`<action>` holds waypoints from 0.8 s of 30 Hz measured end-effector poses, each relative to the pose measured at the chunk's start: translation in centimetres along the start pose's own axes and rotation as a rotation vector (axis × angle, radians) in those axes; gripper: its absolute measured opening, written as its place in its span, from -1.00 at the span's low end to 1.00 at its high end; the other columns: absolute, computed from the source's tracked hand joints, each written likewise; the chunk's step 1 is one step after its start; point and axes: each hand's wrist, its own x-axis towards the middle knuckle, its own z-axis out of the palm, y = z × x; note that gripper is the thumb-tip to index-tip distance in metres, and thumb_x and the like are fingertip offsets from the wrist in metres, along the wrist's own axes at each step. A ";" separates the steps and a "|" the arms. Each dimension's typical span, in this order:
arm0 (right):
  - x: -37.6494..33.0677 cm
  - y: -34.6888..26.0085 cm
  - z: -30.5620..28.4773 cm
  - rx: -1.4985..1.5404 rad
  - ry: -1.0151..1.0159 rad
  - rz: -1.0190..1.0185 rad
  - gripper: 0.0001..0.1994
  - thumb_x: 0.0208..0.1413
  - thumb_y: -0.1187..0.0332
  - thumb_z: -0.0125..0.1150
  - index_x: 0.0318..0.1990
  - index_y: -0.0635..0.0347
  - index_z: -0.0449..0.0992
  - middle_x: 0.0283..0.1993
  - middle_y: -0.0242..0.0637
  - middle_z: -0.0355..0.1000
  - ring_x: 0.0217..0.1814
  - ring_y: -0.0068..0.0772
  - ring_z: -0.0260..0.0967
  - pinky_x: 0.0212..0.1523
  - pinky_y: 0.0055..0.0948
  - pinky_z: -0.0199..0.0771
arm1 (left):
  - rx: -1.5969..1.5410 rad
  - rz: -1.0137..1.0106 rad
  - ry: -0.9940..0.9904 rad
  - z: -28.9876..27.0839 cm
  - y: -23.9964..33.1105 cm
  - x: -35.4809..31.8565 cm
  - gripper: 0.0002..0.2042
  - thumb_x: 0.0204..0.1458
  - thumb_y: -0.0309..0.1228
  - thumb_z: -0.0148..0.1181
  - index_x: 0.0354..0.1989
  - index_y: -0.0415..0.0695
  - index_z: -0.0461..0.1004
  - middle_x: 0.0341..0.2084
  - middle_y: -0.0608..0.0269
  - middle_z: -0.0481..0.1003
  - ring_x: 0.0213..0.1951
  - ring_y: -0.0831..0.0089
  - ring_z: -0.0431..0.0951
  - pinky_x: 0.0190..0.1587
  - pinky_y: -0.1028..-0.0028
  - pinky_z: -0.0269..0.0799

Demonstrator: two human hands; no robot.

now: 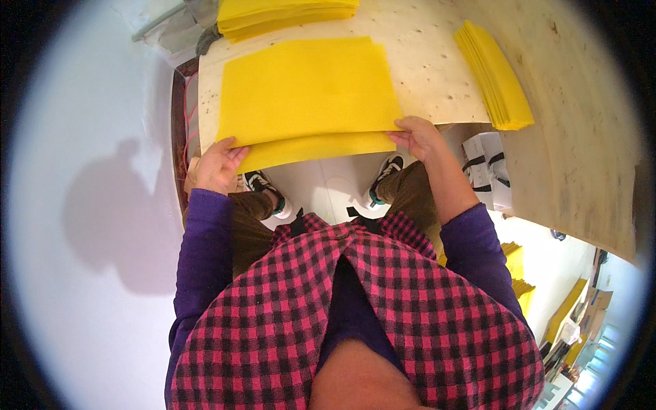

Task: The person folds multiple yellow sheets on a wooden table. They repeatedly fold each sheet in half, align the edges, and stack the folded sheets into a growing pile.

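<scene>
A yellow fabric-like sheet (pixel 307 85) lies spread over the near part of the pale wooden table. Its near end shows a straight crosswise edge with a strip of the same yellow material (pixel 321 148) below it, hanging past the table's front. My left hand (pixel 220 167) grips the near left corner, thumb on top and fingers along the strip. At the near right corner, my right hand (pixel 417 137) pinches the sheet between thumb and fingers. Whether the strip belongs to the same sheet or to one underneath, I cannot tell.
A folded yellow stack (pixel 287 17) sits at the table's far edge, and another (pixel 493 75) stands at the right. The wooden tabletop (pixel 430 68) extends rightward. A white wall (pixel 102 171) is close on the left. White bags (pixel 486 167) with black straps are below the table at right.
</scene>
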 end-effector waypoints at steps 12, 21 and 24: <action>5.5 -2.8 0.3 -0.241 -0.080 -0.050 -0.70 0.05 0.35 0.18 -0.16 0.46 0.42 -0.22 -0.09 0.46 -0.27 -0.32 0.45 -0.28 -0.39 0.49 | 0.511 -0.114 -0.209 1.0 6.6 5.7 -0.74 0.12 -0.35 0.03 -0.09 -0.24 0.38 -0.30 0.22 0.54 -0.33 0.49 0.54 -0.32 0.53 0.47; 8.4 -7.1 3.1 -0.417 -0.045 -0.079 -0.72 0.07 0.42 0.13 -0.14 0.47 0.38 -0.17 -0.09 0.43 -0.20 -0.28 0.43 -0.20 -0.39 0.46 | 0.637 -0.073 -0.210 3.9 8.9 10.6 -0.74 0.10 -0.41 0.05 -0.06 -0.25 0.36 -0.23 0.18 0.51 -0.24 0.39 0.53 -0.21 0.47 0.48; 9.8 -8.1 3.9 -0.401 -0.064 -0.069 -0.72 0.06 0.42 0.14 -0.13 0.46 0.38 -0.14 -0.10 0.42 -0.17 -0.30 0.42 -0.17 -0.41 0.45 | 0.641 -0.031 -0.205 4.8 9.2 12.0 -0.75 0.06 -0.47 0.09 -0.08 -0.25 0.36 -0.22 0.18 0.51 -0.22 0.39 0.53 -0.17 0.47 0.48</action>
